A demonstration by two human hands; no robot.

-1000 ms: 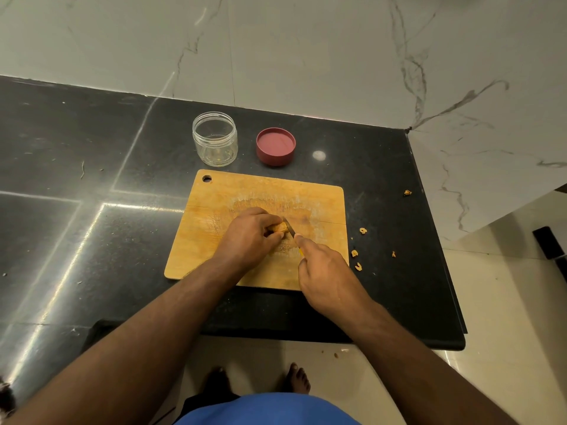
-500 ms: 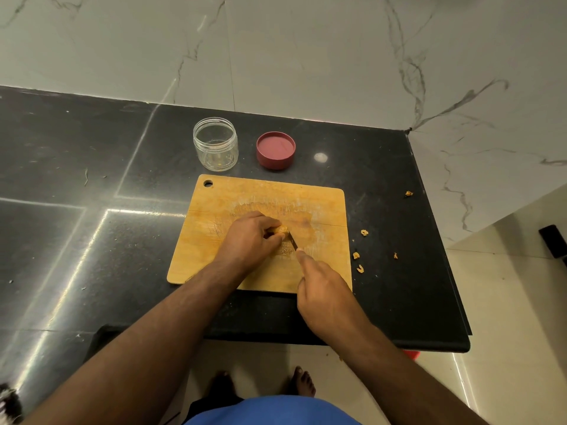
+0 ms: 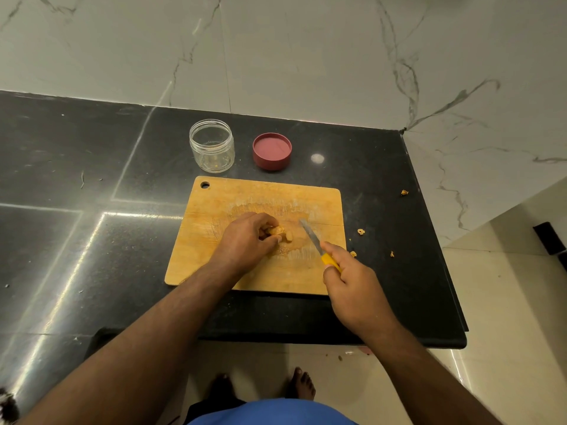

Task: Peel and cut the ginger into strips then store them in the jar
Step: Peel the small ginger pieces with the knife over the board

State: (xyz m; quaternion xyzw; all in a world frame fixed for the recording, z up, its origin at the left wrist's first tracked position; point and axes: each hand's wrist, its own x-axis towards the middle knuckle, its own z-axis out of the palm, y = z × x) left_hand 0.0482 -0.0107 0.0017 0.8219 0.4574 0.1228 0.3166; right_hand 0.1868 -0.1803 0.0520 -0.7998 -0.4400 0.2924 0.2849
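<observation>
- Cutting step, looks mid-way: left hand (image 3: 245, 239) pinches ginger (image 3: 277, 230) on board (image 3: 214, 265).
- Right hand (image 3: 352, 280) grips knife (image 3: 319, 246), blade clear of ginger (right of it).
- Next: blade onto ginger, slice strips; jar (image 3: 212, 146) open behind board.

Ginger (image 3: 277, 231) on board (pinched) — jar (image 3: 212, 146) open.

Jar (image 3: 212, 146) left of lid (image 3: 271, 151), both behind cutting board (image 3: 214, 256)
</observation>
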